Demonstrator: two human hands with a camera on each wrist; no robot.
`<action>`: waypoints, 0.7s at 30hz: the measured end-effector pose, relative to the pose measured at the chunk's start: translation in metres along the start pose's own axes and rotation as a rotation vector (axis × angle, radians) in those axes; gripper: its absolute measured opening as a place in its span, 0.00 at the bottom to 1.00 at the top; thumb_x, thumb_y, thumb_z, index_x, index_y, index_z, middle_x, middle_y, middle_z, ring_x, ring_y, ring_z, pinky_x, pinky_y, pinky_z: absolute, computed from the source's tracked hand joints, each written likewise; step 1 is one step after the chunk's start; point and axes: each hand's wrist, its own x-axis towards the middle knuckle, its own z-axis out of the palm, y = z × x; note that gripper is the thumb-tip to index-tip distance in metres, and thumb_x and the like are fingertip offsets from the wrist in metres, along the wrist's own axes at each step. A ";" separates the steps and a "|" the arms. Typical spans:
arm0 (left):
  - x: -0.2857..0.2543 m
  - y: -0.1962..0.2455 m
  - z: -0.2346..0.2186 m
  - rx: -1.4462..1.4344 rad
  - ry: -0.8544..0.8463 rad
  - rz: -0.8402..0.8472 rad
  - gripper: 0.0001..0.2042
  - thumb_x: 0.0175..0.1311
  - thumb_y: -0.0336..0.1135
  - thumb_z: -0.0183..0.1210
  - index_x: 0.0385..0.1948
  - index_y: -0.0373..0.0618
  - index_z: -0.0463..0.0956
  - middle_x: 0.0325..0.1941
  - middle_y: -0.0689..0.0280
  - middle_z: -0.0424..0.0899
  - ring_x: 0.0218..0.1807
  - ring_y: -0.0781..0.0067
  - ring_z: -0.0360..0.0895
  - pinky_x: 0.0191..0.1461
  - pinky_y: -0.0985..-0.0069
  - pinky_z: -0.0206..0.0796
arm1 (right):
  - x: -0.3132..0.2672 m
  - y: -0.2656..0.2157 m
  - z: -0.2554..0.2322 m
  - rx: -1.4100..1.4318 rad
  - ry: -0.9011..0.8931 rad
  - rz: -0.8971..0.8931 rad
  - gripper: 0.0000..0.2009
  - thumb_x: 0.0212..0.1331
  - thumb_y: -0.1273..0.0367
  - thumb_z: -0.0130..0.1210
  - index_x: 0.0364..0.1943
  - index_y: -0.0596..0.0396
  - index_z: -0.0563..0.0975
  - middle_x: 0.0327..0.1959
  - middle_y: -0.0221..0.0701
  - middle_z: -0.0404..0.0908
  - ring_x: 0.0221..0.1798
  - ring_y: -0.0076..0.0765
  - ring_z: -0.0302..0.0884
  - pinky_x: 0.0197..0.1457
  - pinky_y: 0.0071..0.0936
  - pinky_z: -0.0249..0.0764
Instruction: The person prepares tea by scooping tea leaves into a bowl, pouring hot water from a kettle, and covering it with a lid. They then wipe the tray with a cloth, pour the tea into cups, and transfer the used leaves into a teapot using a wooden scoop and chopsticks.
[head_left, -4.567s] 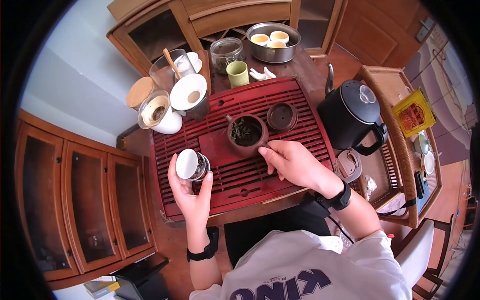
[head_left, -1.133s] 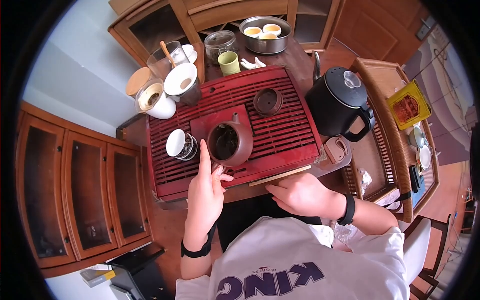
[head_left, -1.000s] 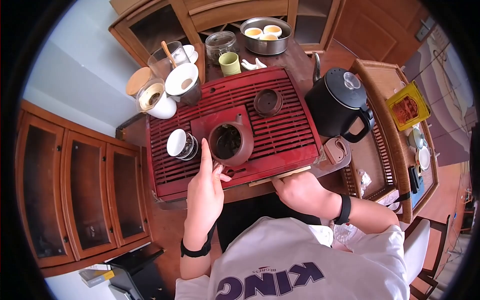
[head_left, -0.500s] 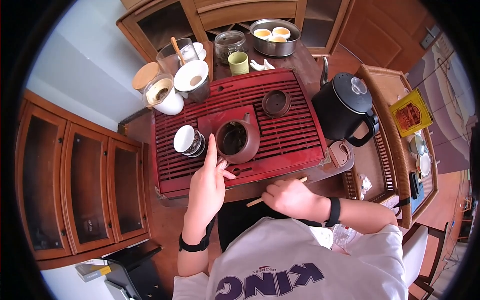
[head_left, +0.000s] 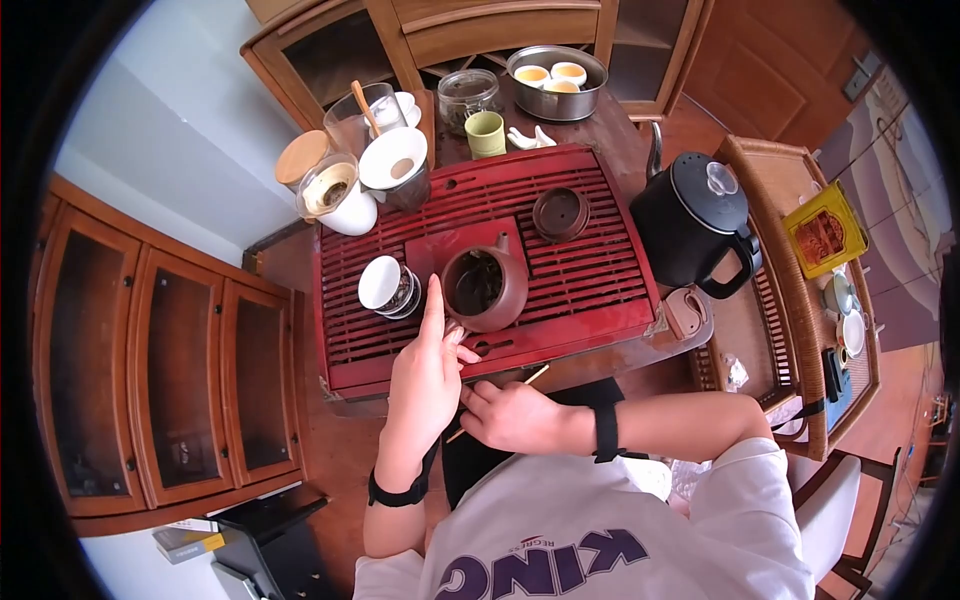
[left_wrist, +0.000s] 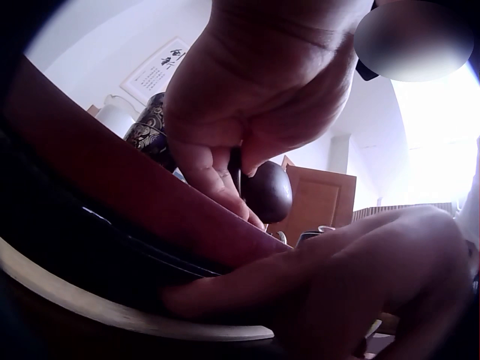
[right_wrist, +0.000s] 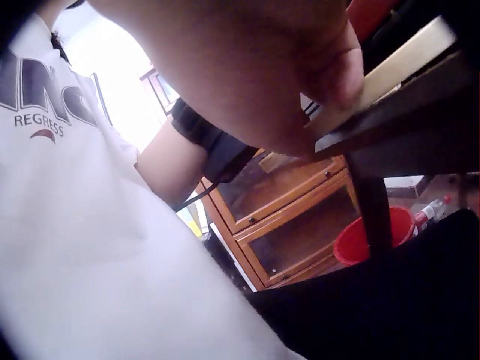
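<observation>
My left hand holds the brown clay teapot by its handle at the tray's front, index finger stretched out along its side. Dark wet leaves show inside the lidless pot. In the left wrist view the teapot is partly behind the fingers. My right hand, low before the tray edge, grips a thin pale wooden strip; the right wrist view shows the strip pinched by the fingertips. White cups with dark leaves rest left of the pot. The round brown lid lies at the tray's back right.
The red slatted tea tray bears these things. A black kettle stands to its right. Behind it are a green cup, a glass jar and a steel bowl with cups. Strainers and glassware crowd the back left.
The cups went from my left hand onto the tray. The teapot moved left, its handle passing from right hand to left. My right hand picked up the wooden strip and moved left with it.
</observation>
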 end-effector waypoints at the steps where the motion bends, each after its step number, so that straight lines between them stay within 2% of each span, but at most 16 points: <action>1: 0.000 0.001 0.000 0.011 0.004 0.007 0.29 0.77 0.28 0.41 0.77 0.52 0.43 0.39 0.55 0.84 0.35 0.65 0.86 0.41 0.71 0.78 | 0.001 -0.002 0.000 -0.002 -0.093 0.016 0.08 0.47 0.67 0.56 0.30 0.56 0.77 0.42 0.39 0.80 0.39 0.34 0.76 0.31 0.25 0.78; 2: 0.000 0.002 0.000 0.010 0.004 0.007 0.29 0.77 0.28 0.41 0.77 0.52 0.43 0.39 0.55 0.84 0.35 0.65 0.86 0.41 0.71 0.78 | 0.001 -0.004 0.000 -0.003 -0.186 0.032 0.10 0.49 0.67 0.56 0.34 0.57 0.79 0.43 0.42 0.81 0.41 0.37 0.77 0.32 0.25 0.78; 3: 0.000 0.004 0.001 0.026 0.007 -0.007 0.29 0.77 0.28 0.41 0.76 0.52 0.43 0.39 0.54 0.84 0.35 0.65 0.86 0.41 0.71 0.77 | 0.002 -0.004 0.001 -0.003 -0.186 0.032 0.10 0.49 0.67 0.56 0.34 0.57 0.79 0.43 0.42 0.81 0.41 0.37 0.77 0.32 0.25 0.78; 5: 0.000 0.006 0.001 0.044 0.010 -0.020 0.29 0.76 0.27 0.42 0.76 0.51 0.43 0.38 0.53 0.84 0.35 0.65 0.86 0.41 0.71 0.77 | 0.003 -0.004 0.005 -0.010 -0.173 0.057 0.08 0.49 0.67 0.56 0.31 0.55 0.78 0.35 0.36 0.80 0.39 0.36 0.76 0.29 0.25 0.77; 7: 0.001 0.008 0.000 0.072 -0.011 -0.028 0.35 0.69 0.23 0.46 0.76 0.50 0.41 0.35 0.52 0.86 0.38 0.55 0.86 0.43 0.63 0.77 | 0.003 -0.002 0.006 -0.012 -0.114 0.044 0.07 0.48 0.67 0.57 0.29 0.55 0.78 0.33 0.34 0.78 0.38 0.35 0.75 0.28 0.26 0.76; 8: 0.001 0.009 0.000 0.073 -0.010 -0.028 0.35 0.69 0.23 0.46 0.76 0.50 0.41 0.35 0.52 0.86 0.38 0.55 0.86 0.43 0.63 0.77 | 0.003 -0.001 0.007 -0.014 -0.056 0.032 0.06 0.47 0.67 0.57 0.28 0.54 0.78 0.30 0.31 0.77 0.37 0.34 0.75 0.27 0.26 0.76; 17: 0.001 0.018 0.002 0.160 -0.006 -0.001 0.36 0.68 0.22 0.47 0.76 0.50 0.42 0.38 0.52 0.84 0.38 0.57 0.86 0.44 0.64 0.77 | -0.001 0.003 0.003 -0.017 -0.048 0.021 0.05 0.43 0.67 0.57 0.23 0.53 0.79 0.27 0.28 0.76 0.35 0.32 0.74 0.28 0.25 0.75; 19: 0.002 0.020 0.002 0.163 0.019 0.064 0.33 0.69 0.21 0.44 0.76 0.49 0.44 0.33 0.48 0.84 0.35 0.53 0.86 0.42 0.64 0.76 | 0.000 0.003 0.001 -0.012 -0.066 0.014 0.06 0.43 0.67 0.57 0.24 0.54 0.79 0.27 0.28 0.76 0.35 0.32 0.74 0.28 0.25 0.75; 21: 0.003 0.016 0.004 0.170 0.029 0.080 0.33 0.70 0.21 0.45 0.76 0.49 0.45 0.33 0.48 0.84 0.35 0.54 0.86 0.41 0.64 0.76 | 0.001 0.003 -0.001 -0.007 -0.083 0.007 0.06 0.43 0.67 0.57 0.24 0.54 0.79 0.27 0.28 0.75 0.35 0.33 0.74 0.29 0.25 0.75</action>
